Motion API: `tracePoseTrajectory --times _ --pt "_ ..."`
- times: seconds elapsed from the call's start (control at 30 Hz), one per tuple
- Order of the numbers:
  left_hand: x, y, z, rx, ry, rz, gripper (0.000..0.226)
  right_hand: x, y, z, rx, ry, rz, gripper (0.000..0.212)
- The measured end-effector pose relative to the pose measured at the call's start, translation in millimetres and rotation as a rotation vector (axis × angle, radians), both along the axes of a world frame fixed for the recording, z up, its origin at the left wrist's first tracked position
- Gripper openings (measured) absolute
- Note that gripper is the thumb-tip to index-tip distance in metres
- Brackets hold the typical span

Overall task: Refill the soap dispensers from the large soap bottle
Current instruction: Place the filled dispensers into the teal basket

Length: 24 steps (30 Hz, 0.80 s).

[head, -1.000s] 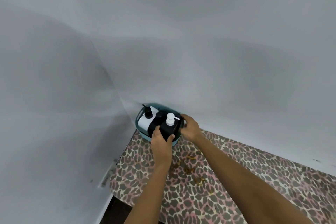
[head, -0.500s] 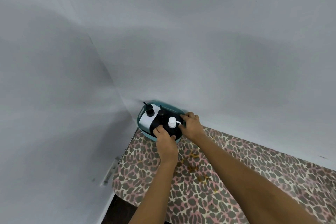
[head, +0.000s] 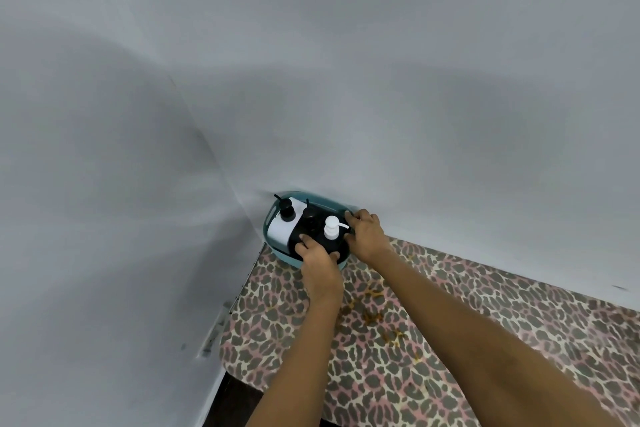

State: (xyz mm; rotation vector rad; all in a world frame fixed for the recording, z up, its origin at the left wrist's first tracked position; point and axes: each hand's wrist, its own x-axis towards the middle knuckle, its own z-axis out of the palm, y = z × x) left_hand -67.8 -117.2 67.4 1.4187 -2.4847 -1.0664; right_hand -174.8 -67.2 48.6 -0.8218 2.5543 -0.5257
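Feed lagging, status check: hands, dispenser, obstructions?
Left hand, right hand both grip black soap dispenser with white pump. Sits in teal oval plastic basket. White dispenser, second black dispenser packed alongside.

black dispenser (head: 322, 244): sides behind left hand (head: 320, 265), right hand (head: 367, 236) | basin (head: 269, 225) near rim: covered | forearms (head: 450, 322): cut off below

Home corner, leopard-print tablecloth (head: 381, 374), soap dispensers (head: 331, 229) in teal tub (head: 268, 222)

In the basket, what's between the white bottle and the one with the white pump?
Head view: a black dispenser with a black pump stands between the white bottle and the white-pump dispenser.
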Motion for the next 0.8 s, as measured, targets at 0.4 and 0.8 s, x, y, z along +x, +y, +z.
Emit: tracePoseTrajectory --times 0.4,0.8 --pt "15 46 28 0.105 0.229 0.016 0.067 27 66 11 -0.244 -0.074 -0.261 0.054" --pt "1 181 43 0.064 0.168 -0.352 0.061 60 246 19 -0.272 -0.109 -0.601 0.044"
